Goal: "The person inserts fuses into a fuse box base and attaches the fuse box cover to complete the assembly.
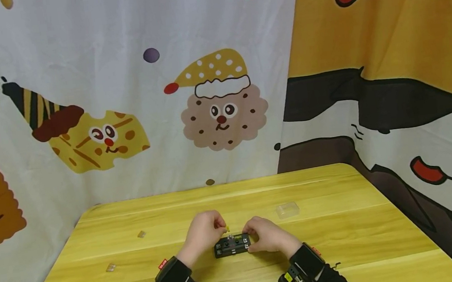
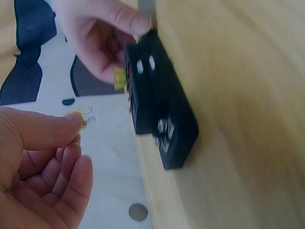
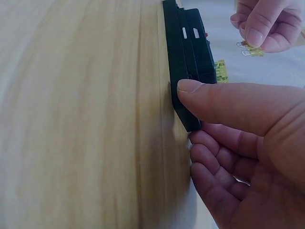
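Note:
My left hand [image 1: 204, 232] pinches a small yellow blade fuse [image 2: 85, 118] between thumb and fingers, its two metal prongs sticking out bare. On the table lies a black fuse block [image 1: 231, 246], long and low, with metal terminals at its ends. Around its right end, the thumb and fingers of my right hand [image 1: 268, 235] grip the block. Another yellow fuse [image 3: 221, 71] stands up from the block's top near the right hand. In the wrist views a gap shows between the pinched fuse and the block.
A see-through plastic tray [image 1: 287, 210] lies beyond the right hand. Two small clear pieces, one farther back [image 1: 141, 234] and one nearer [image 1: 110, 267], lie at the left of the wooden table [image 1: 319, 186]. A printed curtain [image 1: 130, 180] hangs behind the table.

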The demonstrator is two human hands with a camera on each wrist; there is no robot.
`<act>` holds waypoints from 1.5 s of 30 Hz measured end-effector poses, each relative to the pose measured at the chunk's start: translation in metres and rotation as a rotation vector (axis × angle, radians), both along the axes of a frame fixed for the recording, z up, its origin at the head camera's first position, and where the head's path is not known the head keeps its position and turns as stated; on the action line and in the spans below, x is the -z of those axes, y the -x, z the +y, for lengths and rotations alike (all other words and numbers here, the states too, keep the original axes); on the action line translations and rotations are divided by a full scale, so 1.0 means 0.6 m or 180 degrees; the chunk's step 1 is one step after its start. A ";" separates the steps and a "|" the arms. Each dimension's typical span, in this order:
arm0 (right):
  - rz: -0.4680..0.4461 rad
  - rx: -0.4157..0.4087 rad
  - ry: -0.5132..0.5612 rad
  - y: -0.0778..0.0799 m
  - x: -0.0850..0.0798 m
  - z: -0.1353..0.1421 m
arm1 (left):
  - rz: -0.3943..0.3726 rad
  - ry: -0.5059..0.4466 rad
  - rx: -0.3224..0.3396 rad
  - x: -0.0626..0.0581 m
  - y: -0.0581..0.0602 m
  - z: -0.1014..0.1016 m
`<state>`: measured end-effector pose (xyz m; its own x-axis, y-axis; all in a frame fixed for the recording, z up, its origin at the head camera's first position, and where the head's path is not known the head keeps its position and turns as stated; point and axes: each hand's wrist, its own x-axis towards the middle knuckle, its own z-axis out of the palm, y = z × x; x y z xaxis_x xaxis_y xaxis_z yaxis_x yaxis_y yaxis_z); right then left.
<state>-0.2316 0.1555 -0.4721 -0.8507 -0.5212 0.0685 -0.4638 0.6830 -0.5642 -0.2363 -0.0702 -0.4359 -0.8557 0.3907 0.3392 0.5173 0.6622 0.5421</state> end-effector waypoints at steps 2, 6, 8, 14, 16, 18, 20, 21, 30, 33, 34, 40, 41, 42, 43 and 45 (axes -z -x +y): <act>0.0003 -0.0003 0.0000 0.000 0.000 0.001 | -0.0034 -0.0002 0.0041 0.002 -0.005 0.005; 0.0014 -0.0026 0.0022 0.000 0.000 0.002 | -0.0036 -0.0014 0.0157 0.005 -0.012 0.014; 0.0033 -0.0042 0.0033 -0.001 -0.001 0.002 | -0.0035 -0.0012 0.0200 0.007 -0.015 0.018; 0.0047 -0.0053 0.0031 -0.001 -0.001 0.003 | 0.0035 0.0081 0.0272 0.014 -0.020 0.027; 0.0062 -0.0044 0.0005 -0.001 0.001 0.003 | 0.0065 0.0118 0.0277 0.017 -0.021 0.029; 0.0088 -0.0050 -0.0012 0.000 0.002 0.004 | 0.0093 0.0149 0.0276 0.018 -0.023 0.032; 0.0089 -0.0044 -0.0020 0.000 0.002 0.004 | 0.0104 0.0172 0.0277 0.019 -0.025 0.035; 0.0087 -0.0043 -0.0021 0.000 0.003 0.004 | 0.0102 0.0182 0.0281 0.020 -0.026 0.037; 0.0117 -0.0042 -0.0015 0.002 0.003 0.003 | 0.0085 0.0314 0.0297 0.026 -0.031 0.047; 0.0147 -0.0046 -0.0025 0.002 0.001 0.002 | 0.0062 0.0326 0.0277 0.028 -0.030 0.048; 0.0143 -0.0045 -0.0025 0.002 0.001 0.002 | 0.0058 0.0324 0.0268 0.029 -0.031 0.048; 0.0137 -0.0046 -0.0024 0.001 -0.002 0.002 | 0.0067 0.0339 0.0253 0.031 -0.030 0.048; 0.0142 -0.0047 -0.0026 0.001 -0.001 0.002 | 0.0067 0.0346 0.0257 0.031 -0.030 0.048; 0.0144 -0.0047 -0.0026 0.001 -0.001 0.002 | 0.0071 0.0354 0.0261 0.031 -0.030 0.048; 0.0144 -0.0045 -0.0027 0.001 -0.001 0.002 | 0.0076 0.0364 0.0262 0.031 -0.030 0.048; 0.0139 -0.0036 -0.0043 0.001 -0.001 0.002 | 0.0086 0.0381 0.0266 0.032 -0.030 0.048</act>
